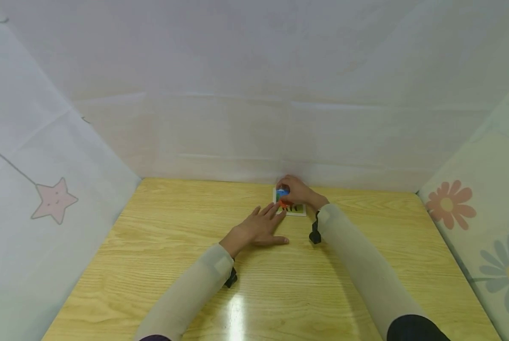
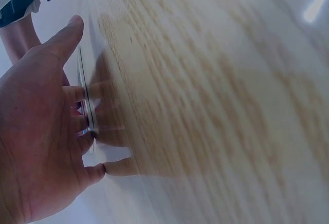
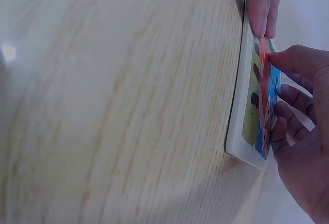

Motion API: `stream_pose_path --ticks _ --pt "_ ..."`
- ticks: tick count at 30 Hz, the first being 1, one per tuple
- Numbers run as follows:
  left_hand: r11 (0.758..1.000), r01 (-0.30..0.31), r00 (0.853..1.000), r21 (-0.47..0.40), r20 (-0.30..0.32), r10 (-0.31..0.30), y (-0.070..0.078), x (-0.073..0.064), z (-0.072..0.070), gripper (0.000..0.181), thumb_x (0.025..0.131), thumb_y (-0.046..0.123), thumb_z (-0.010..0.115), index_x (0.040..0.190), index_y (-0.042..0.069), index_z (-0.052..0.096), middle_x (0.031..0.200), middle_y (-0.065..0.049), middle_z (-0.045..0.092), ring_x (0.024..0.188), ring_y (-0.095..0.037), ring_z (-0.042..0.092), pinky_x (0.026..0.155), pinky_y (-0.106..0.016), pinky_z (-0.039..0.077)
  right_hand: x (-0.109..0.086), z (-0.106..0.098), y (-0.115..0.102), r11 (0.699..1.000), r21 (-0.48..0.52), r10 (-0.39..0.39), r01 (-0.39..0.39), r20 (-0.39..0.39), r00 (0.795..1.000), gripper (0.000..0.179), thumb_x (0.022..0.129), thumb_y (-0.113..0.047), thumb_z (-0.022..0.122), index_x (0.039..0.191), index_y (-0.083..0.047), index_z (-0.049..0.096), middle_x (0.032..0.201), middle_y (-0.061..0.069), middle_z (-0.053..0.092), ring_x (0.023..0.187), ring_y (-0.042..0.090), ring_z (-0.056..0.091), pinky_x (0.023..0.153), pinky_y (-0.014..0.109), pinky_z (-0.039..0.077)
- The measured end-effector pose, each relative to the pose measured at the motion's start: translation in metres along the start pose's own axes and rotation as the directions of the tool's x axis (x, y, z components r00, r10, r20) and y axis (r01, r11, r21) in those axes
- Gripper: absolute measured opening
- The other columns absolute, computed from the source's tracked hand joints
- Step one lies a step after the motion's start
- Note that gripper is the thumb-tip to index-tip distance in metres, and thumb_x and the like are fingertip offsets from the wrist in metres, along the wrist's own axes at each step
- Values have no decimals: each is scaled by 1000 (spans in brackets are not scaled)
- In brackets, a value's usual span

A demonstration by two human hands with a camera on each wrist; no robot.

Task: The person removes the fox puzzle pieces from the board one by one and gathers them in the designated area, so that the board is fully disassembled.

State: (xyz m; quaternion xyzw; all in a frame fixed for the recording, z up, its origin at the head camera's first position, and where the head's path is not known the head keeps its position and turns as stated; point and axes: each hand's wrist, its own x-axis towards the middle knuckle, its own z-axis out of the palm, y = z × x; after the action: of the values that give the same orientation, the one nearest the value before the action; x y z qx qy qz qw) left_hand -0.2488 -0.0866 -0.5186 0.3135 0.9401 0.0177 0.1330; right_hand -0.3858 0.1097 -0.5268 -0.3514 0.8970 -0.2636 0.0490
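Observation:
A small picture board (image 1: 297,214) with a white border lies flat near the table's back edge. Its picture shows red, blue and green areas with dark shapes along a yellow-green strip; in the right wrist view the board (image 3: 237,142) is seen at a slant. My right hand (image 1: 298,191) reaches over it, thumb and fingers curled about a blue piece (image 1: 282,192) at its upper left. My left hand (image 1: 263,228) lies with fingers spread, fingertips on the board's lower left edge, beside a red-orange patch (image 1: 283,204). From the left wrist, the board (image 2: 88,100) appears edge-on behind the fingers.
The wooden table (image 1: 186,213) has a glossy surface with a light reflection near the front. A pale cloth wall (image 1: 237,132) stands right behind it, and printed cloth walls rise at the left and right. Each wrist wears a dark strapped device (image 1: 315,233).

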Motion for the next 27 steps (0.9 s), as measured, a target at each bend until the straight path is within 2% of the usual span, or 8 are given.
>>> stream_pose_path --ticks 11,20,27 --pt "1000 15 1000 4 9 -15 0 2 0 97 100 81 40 172 21 17 179 -11 5 165 -28 8 130 -58 18 -4 3 2 997 79 27 -21 -65 998 29 89 -6 82 116 0 74 116 15 69 110 32 64 100 48 54" --pt "1000 10 1000 1 13 -10 1 1 0 96 101 80 39 172 20 16 179 -11 2 165 -29 6 130 -59 17 -5 6 8 990 139 21 -5 -115 993 24 86 -2 85 108 0 76 108 14 70 104 31 68 96 47 58" --pt "1000 12 1000 14 14 -12 1 3 0 96 101 80 38 172 20 16 179 -11 2 165 -28 6 130 -58 18 -6 9 11 990 142 20 -3 -118 993 22 87 -3 85 108 -3 78 108 11 67 99 27 69 91 43 60"
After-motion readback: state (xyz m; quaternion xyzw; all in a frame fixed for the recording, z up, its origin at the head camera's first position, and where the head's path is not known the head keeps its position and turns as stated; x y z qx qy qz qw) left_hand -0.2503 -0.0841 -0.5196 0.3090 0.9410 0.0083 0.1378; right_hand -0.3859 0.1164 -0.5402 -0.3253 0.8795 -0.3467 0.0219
